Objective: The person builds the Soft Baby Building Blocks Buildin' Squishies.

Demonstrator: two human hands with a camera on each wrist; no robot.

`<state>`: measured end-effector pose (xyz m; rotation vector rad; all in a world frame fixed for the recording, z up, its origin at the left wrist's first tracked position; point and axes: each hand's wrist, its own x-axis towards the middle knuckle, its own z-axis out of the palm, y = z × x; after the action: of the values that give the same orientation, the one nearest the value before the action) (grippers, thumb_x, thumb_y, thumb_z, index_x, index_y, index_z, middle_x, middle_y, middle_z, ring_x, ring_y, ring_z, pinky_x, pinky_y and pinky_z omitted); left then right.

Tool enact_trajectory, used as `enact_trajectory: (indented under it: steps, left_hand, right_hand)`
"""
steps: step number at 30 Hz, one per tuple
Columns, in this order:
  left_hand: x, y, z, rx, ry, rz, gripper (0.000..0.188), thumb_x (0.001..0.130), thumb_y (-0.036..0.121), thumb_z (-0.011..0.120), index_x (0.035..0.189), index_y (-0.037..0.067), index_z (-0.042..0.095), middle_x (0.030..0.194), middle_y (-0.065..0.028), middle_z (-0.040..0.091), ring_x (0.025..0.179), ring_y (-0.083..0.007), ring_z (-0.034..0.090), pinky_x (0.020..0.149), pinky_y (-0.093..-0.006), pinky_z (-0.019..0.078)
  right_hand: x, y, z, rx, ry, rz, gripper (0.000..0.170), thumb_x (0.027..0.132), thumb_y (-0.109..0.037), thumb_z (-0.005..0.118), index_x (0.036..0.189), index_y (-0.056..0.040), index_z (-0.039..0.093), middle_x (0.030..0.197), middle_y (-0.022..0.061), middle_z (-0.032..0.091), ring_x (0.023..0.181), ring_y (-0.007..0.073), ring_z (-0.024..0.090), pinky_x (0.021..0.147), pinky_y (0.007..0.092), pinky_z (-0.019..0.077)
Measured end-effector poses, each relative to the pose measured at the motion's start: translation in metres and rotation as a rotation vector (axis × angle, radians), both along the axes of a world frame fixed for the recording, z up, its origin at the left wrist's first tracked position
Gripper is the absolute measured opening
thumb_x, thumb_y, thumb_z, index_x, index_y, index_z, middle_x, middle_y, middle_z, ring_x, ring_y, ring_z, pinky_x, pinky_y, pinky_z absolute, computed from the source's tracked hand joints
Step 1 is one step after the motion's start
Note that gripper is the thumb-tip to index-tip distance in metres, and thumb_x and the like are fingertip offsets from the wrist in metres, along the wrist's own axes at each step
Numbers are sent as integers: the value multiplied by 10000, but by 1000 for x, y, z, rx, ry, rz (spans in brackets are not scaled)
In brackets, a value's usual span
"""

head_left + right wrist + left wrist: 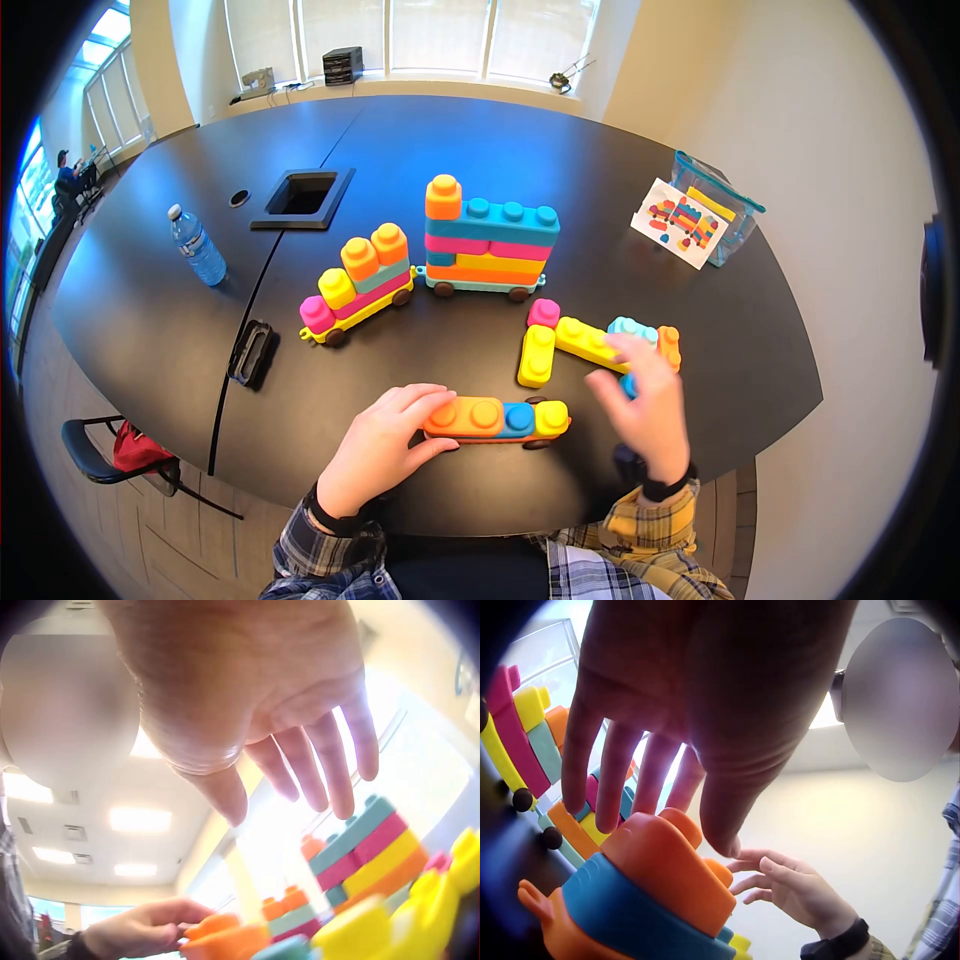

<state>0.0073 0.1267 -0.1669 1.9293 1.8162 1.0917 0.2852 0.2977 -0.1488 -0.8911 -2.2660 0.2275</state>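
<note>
In the head view my left hand (378, 442) grips the left end of a low wheeled block car, thumb on the near side and fingers behind its orange block (466, 415). A blue block (518, 419) and a yellow block (551, 418) top its right end. The left wrist view shows that hand (697, 697) around the orange block (667, 870), above a blue layer (622, 904). My right hand (648, 415), fingers spread and nothing held, hovers by loose blocks: a long yellow one (590, 343), light blue (632, 328) and orange (669, 347).
Two built cars stand behind, a stepped one (362, 292) and a tall one (490, 240). A yellow block (536, 356) and a pink block (544, 313) lie mid-table. Left are a bottle (198, 246) and a black object (252, 354); right, a picture card (680, 224) against a clear bag (738, 232).
</note>
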Motion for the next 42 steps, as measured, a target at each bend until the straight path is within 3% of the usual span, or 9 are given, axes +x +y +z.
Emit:
enact_trajectory:
  steps: [4,9,16,22,28,30,34,37,42]
  left_hand:
    - [0,3,-3,-16,59,0,470,812,87,851,1246,45,675,1244,-132,708,1153,-354,679,986,-429,567]
    - [2,6,-6,-15,56,17,488,788,72,853,1243,47,681,1247,-124,708,1149,-352,681,985,-430,569]
    - [1,11,-7,22,55,33,462,806,73,849,1236,41,684,1243,-124,713,1145,-354,685,989,-427,569]
    - [-1,14,-9,20,39,14,462,810,78,850,1239,38,685,1247,-132,715,1150,-358,686,993,-422,569]
    - [-1,15,-11,16,17,15,470,806,76,852,1243,34,684,1241,-138,716,1151,-362,688,993,-422,569]
    - [-2,15,-12,16,19,10,470,804,74,852,1242,32,684,1237,-139,717,1149,-362,689,992,-421,569]
    - [-2,17,-10,7,7,-10,464,804,68,848,1237,33,687,1222,-141,720,1138,-363,693,988,-419,569]
    - [-1,17,-9,7,7,-11,461,802,67,849,1234,35,689,1217,-141,722,1134,-361,695,985,-417,570]
    - [-2,17,-9,-1,0,-10,460,801,74,852,1230,36,691,1214,-138,724,1133,-358,696,983,-415,570]
  right_hand:
    - [65,50,-12,-68,-117,-392,270,887,-175,795,1089,-15,716,1072,142,724,973,366,707,843,429,566]
    - [100,85,-43,-180,-297,-619,292,855,-228,833,1033,-27,717,1064,136,731,974,339,715,852,425,574]
    - [113,104,-59,-366,-323,-696,319,825,-255,866,962,-20,699,889,162,744,832,344,730,763,417,589]
    - [116,109,-70,-296,-219,-638,323,820,-248,869,956,-14,692,862,170,744,802,357,733,744,430,586]
    - [88,83,-36,25,-138,-679,239,859,-153,820,995,-6,691,960,166,757,873,325,752,808,402,600]
    - [72,65,-21,-43,270,-240,238,859,-36,770,1083,7,705,1030,153,763,942,276,764,878,367,605]
    - [40,29,-3,-276,204,280,350,802,-18,764,1148,0,715,1178,152,768,1071,248,751,962,354,585]
    - [22,19,-4,-440,160,459,376,817,-29,770,1189,-9,718,1205,138,767,1108,248,740,984,346,578]
    - [10,15,-18,-545,113,472,380,846,-36,765,1220,7,707,1221,112,760,1098,219,738,979,339,592]
